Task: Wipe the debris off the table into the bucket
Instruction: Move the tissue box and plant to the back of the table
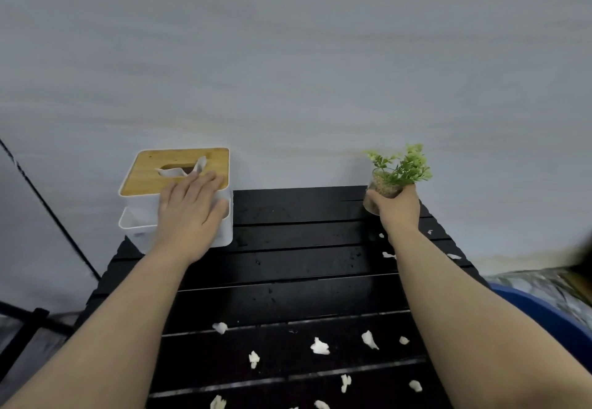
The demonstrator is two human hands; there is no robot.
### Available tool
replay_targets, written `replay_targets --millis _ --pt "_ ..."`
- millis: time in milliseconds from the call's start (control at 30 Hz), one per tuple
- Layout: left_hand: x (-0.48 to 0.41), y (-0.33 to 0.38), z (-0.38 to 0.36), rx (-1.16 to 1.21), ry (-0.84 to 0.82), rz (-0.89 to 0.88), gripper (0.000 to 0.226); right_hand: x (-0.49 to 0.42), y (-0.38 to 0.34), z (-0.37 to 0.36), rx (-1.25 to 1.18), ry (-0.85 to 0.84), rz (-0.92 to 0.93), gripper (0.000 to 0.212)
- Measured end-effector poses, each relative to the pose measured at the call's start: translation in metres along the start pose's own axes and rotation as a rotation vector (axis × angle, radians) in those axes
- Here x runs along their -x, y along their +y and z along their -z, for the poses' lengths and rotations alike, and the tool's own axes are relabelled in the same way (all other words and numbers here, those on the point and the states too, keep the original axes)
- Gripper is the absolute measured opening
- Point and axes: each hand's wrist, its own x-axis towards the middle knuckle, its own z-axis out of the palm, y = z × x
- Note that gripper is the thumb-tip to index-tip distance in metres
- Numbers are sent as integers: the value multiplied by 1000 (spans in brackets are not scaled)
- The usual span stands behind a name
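Several white scraps of debris (319,346) lie scattered over the near half of the black slatted table (298,264), with a few more near its right edge. A blue bucket (544,315) shows at the table's right side, partly hidden by my right arm. My left hand (189,213) grips the right side of a white tissue box (141,216) with a wooden lid at the far left corner, fingers over the lid. My right hand (398,207) is closed around a small clear pot holding a green plant (400,165) at the far right corner.
A tissue (182,170) sticks out of the slot in the box lid. A plain pale wall stands directly behind the table. A black frame or stand (28,322) is on the floor at the left. Patterned floor shows at the right beyond the bucket.
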Motion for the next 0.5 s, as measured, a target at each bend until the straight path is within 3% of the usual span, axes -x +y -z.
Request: replay_targets --millis 100,333,500 --pt "2 1 -1 0 21 4 56 4 -8 -7 -39 -37 55 59" --pt "1 1 -1 19 33 5 54 66 -56 -78 -227 -336 155 52" --pt "2 0 0 34 29 -3 56 99 -67 -115 -150 -506 216 54"
